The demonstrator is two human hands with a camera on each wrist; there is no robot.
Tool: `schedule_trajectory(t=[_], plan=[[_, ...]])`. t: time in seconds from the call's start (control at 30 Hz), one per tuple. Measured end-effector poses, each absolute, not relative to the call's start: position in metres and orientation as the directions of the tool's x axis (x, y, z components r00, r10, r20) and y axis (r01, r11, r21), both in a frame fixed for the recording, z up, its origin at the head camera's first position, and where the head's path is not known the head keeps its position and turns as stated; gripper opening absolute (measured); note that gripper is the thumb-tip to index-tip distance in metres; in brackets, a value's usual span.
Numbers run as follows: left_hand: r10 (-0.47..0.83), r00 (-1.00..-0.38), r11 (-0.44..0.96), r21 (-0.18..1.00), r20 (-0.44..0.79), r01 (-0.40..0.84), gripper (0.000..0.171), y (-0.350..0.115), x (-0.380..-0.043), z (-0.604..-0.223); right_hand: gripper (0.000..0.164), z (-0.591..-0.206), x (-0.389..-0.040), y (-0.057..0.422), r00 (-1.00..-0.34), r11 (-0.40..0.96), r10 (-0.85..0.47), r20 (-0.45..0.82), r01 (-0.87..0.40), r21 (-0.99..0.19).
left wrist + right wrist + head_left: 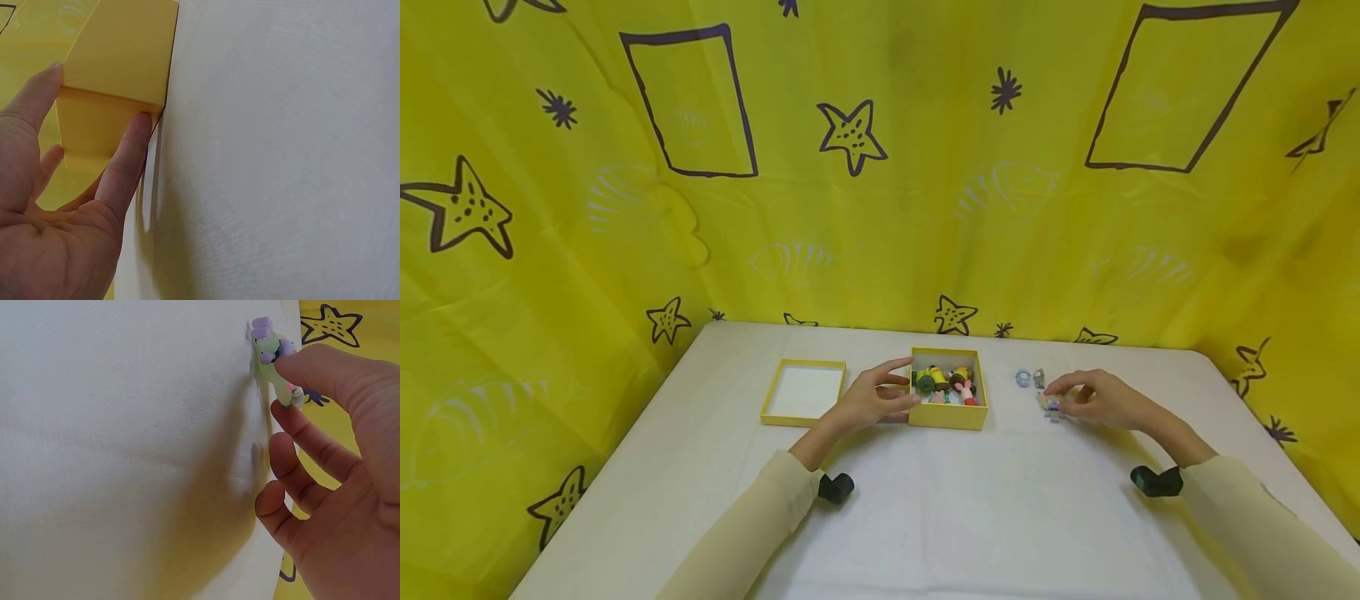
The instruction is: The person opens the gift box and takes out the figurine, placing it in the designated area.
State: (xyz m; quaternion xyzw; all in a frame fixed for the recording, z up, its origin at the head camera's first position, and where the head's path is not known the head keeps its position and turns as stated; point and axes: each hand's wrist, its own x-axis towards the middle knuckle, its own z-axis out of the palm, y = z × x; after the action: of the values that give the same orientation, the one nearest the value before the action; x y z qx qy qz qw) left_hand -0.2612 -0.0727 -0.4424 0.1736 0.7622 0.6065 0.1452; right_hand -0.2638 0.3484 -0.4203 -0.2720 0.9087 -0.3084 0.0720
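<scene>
A yellow open box [948, 417] stands mid-table with several small toy figurines [938, 379] in it. My left hand [874, 398] rests against its left side, with fairly straight fingers touching the wall and corner in the left wrist view. To the right, my right hand [1101, 400] pinches a pale green and purple figurine [269, 350] between thumb and index finger; the other fingers are loosely bent. This figurine is close to the tabletop, and I cannot tell whether it touches it. The thumb hides part of it.
A light blue figurine [1023, 377] and a small greyish figurine [1039, 377] stand just beyond my right hand. Left of the box lies its shallow yellow lid [786, 419], white inside. A yellow patterned curtain [880, 217] hangs behind the white table [970, 517].
</scene>
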Motion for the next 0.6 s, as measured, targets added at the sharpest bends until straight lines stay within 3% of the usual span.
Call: schedule_trajectory(t=[0.6], plan=[[0.465, -0.885, 0.199, 0.972, 0.019, 0.125, 0.074, -0.074, -0.260, -0.441, 0.037, -0.403, -0.265, 0.347, -0.812, 0.662, -0.584, -0.005, -0.473, -0.582]])
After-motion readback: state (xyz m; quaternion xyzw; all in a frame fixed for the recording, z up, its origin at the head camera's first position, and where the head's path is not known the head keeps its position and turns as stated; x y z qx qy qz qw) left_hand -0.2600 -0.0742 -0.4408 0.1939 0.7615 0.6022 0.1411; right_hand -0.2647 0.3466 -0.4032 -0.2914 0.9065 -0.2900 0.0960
